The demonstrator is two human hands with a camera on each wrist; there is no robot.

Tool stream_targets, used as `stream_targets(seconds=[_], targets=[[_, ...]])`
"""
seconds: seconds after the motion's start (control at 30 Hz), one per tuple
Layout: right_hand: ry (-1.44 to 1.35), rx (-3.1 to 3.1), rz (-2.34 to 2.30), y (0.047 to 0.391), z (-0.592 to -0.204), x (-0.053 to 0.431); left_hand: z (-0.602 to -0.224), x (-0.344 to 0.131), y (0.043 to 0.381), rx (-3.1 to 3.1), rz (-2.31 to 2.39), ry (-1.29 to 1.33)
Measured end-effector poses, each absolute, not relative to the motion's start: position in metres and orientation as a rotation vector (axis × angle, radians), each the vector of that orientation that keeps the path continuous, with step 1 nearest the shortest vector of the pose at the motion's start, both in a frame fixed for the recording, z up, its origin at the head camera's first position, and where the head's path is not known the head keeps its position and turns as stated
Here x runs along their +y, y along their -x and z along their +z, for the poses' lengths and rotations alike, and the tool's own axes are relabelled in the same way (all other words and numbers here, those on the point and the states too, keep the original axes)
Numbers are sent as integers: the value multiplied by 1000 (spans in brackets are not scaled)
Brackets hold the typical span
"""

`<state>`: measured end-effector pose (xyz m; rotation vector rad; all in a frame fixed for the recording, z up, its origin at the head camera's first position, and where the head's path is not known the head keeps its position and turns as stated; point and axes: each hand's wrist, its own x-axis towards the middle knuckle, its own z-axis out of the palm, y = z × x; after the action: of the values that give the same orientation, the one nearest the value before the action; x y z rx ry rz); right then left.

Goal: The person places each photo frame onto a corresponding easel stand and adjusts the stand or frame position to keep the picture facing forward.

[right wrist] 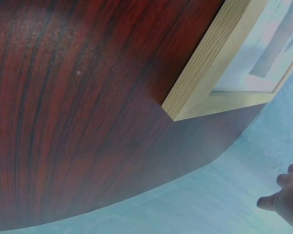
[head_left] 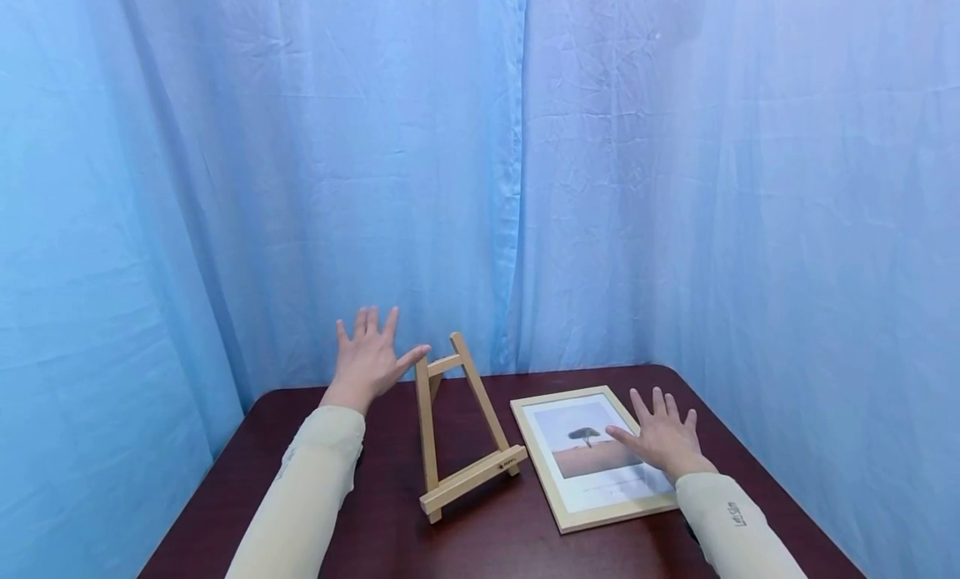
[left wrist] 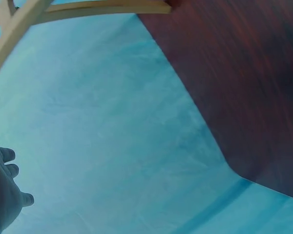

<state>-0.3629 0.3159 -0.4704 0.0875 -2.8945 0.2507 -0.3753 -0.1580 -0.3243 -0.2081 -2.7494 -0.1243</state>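
A small wooden easel [head_left: 472, 481] stands at the middle of the dark red table, its ledge toward the near side. My left hand [head_left: 367, 362] is raised just left of the easel's top, fingers spread, the thumb tip overlapping the easel's left leg in the head view. To the right of the easel, a picture frame [head_left: 542, 471] with a pale wooden border lies flat, showing a lone tree. Over its right side hovers my right hand [head_left: 663, 436], fingers spread and holding nothing. The left wrist view catches part of the easel [left wrist: 102, 9]; the right wrist view shows a frame corner [right wrist: 195, 92].
The dark red wooden table [head_left: 360, 512] has rounded far corners. Blue curtains [head_left: 375, 187] hang close behind it and along both sides.
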Motion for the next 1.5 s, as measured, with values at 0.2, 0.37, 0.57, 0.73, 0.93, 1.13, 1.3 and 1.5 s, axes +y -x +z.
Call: stream_targets(seconds=[0.2,0.37,0.57,0.73,0.93,1.13,1.3,1.5], targets=[[-88,-2895,259,362,-469,317,-314,-139,376,-2736,-92,234],[-98,-2884,255,361,-468,317,-309,-122,377,-2736,-69,270],[-92,-2884,257,359,-465,318,-305,-101,376,-2730,-44,311],[-91,-2889,263,358,-463,319,-303,-80,374,-2709,-17,345],[-87,-2897,256,358,-462,321,-304,-50,368,-2702,-11,393],[-90,-2898,246,355,-463,323,-312,-24,363,-2682,7,466],[-97,-2894,244,354,-463,324,-319,-8,358,-2674,22,502],[-109,-2885,228,356,-463,325,-330,5,354,-2686,-37,521]])
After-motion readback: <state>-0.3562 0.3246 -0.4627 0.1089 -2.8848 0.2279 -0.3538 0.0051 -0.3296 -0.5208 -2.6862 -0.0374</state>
